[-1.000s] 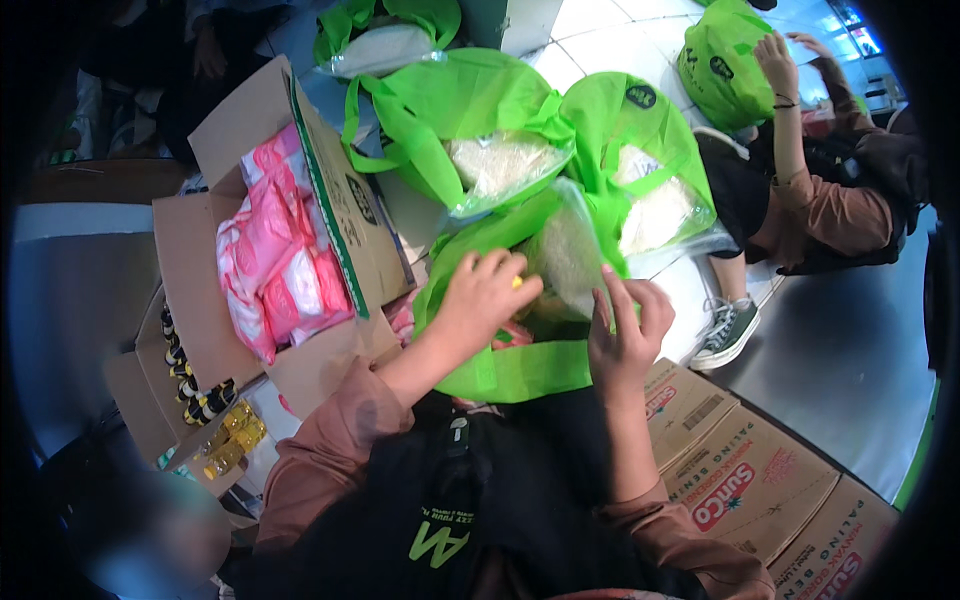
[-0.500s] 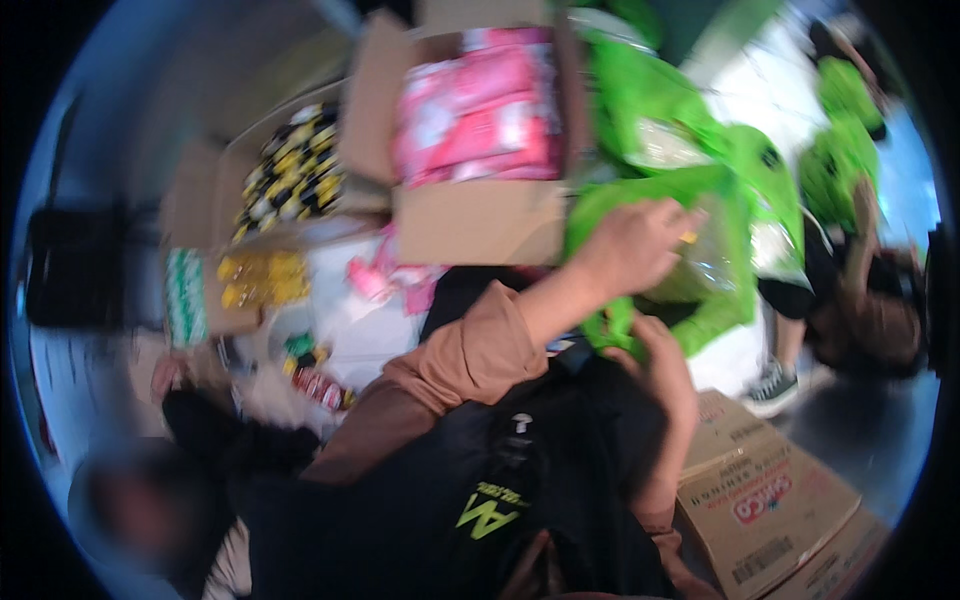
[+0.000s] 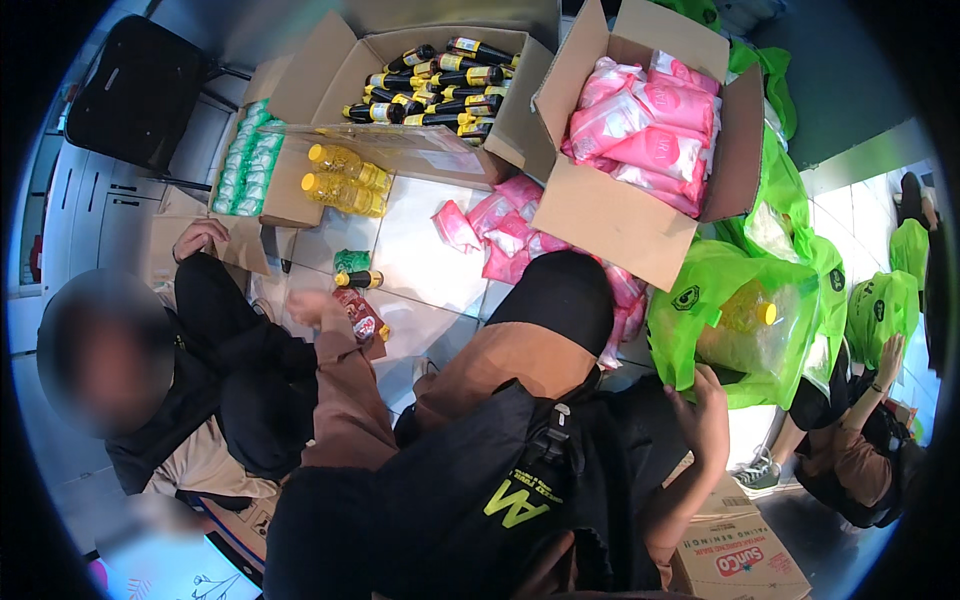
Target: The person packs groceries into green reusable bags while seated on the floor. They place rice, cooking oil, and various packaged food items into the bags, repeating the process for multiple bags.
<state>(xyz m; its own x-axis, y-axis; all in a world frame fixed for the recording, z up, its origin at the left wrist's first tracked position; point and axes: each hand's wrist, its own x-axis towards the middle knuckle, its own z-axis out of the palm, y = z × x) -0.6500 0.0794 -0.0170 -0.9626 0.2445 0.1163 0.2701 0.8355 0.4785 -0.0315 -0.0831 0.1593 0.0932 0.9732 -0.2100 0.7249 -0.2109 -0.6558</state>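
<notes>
My right hand (image 3: 700, 405) pinches the rim of a bright green carrier bag (image 3: 678, 330) beside my knee. Inside that bag show a yellow-capped bottle of yellow oil (image 3: 748, 308) and a clear bag with pale contents. My left hand (image 3: 314, 308) is stretched out over the floor to the left, its fingers blurred. Right beside it lie a red packet (image 3: 358, 315), a small dark bottle with a yellow cap (image 3: 358, 279) and a green packet (image 3: 350, 260). Whether my left hand touches the red packet, I cannot tell.
Open cartons hold pink packets (image 3: 655, 125), dark bottles (image 3: 440, 90) and green-white packs (image 3: 245, 165). Oil bottles (image 3: 345, 180) and loose pink packets (image 3: 510, 225) lie on the tiles. One person (image 3: 215, 340) sits left, another (image 3: 865, 440) right. Closed carton (image 3: 740, 560) stands lower right.
My left hand has come out of the green bag and swung left to the things on the floor. My right hand stays on the bag's rim. The view has shifted.
</notes>
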